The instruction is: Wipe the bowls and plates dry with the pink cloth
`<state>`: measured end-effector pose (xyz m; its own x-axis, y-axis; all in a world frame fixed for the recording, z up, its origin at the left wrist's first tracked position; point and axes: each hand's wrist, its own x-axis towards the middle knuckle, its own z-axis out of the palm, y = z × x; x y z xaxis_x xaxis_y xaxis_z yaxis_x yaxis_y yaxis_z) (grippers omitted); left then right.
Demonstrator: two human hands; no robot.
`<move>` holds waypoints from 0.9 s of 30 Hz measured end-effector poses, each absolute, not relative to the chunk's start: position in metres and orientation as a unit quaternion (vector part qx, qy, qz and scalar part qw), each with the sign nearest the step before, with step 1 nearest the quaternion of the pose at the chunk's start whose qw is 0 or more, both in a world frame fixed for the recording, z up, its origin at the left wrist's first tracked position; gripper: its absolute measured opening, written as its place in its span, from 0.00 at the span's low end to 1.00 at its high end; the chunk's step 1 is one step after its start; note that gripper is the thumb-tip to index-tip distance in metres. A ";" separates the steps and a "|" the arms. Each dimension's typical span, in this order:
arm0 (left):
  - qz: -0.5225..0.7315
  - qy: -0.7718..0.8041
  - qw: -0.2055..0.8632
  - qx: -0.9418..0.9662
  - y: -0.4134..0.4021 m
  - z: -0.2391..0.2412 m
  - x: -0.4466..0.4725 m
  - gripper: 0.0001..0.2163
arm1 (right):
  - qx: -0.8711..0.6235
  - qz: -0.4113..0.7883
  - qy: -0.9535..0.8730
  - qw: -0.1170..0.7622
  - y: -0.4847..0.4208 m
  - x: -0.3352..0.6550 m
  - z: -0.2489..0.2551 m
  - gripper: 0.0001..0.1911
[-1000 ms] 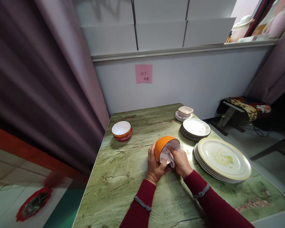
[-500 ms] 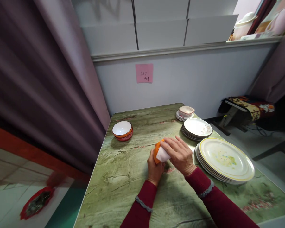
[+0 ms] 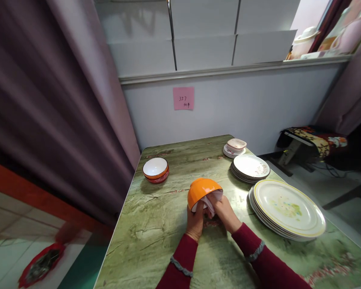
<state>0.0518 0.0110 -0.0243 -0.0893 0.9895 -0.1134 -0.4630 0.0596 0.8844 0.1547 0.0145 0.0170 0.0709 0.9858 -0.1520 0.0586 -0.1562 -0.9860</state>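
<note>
An orange bowl point(image 3: 203, 189) with a white inside is held tilted above the middle of the table, its opening turned toward me. My left hand point(image 3: 195, 220) grips its lower left rim. My right hand point(image 3: 224, 210) reaches into the bowl with a pale cloth point(image 3: 209, 202) bunched under the fingers; most of those fingers are hidden by the bowl and cloth. Left of the hands, two nested bowls point(image 3: 155, 168) stand, an orange one with a white inside on top of a red one.
Along the right side of the green table point(image 3: 150, 241) stand a stack of large oval plates point(image 3: 289, 208), a stack of round plates point(image 3: 251, 166), and small plates with a square dish point(image 3: 236, 144) on top. A curtain hangs at left; a stool point(image 3: 313, 138) stands beyond the right edge.
The bowl has turned so its orange outside faces up and its opening faces me. My right hand has moved from over the bowl to inside it with the cloth.
</note>
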 end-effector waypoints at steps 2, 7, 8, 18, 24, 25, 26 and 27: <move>0.605 0.412 0.602 0.319 0.011 -0.023 0.053 0.20 | -0.619 0.411 -0.500 0.445 0.015 0.160 0.014 0.22; 0.597 0.431 0.598 0.316 0.011 -0.021 0.054 0.16 | -0.657 0.278 -0.559 0.423 0.018 0.175 0.016 0.17; 0.596 0.436 0.597 0.313 0.012 -0.020 0.054 0.15 | -0.665 0.258 -0.561 0.421 0.018 0.177 0.017 0.18; 0.538 0.472 0.607 0.345 0.010 -0.024 0.049 0.13 | -0.454 -0.065 -0.723 0.517 0.027 0.188 0.044 0.25; 0.493 0.490 0.597 0.401 0.008 -0.018 0.049 0.22 | -0.387 -0.044 -0.786 0.479 0.030 0.194 0.055 0.32; 0.491 0.488 0.600 0.400 0.008 -0.017 0.049 0.22 | -0.383 -0.032 -0.791 0.477 0.032 0.198 0.056 0.30; 0.488 0.487 0.605 0.398 0.009 -0.016 0.050 0.22 | -0.382 -0.021 -0.794 0.473 0.033 0.203 0.055 0.28; 0.486 0.487 0.608 0.396 0.009 -0.016 0.050 0.22 | -0.391 -0.008 -0.792 0.468 0.035 0.207 0.054 0.27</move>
<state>0.0498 0.0091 -0.0160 0.0539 0.9768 -0.2075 -0.2045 0.2142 0.9551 0.2065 0.0345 0.0544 -0.2551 0.6120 0.7485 0.6276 0.6937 -0.3533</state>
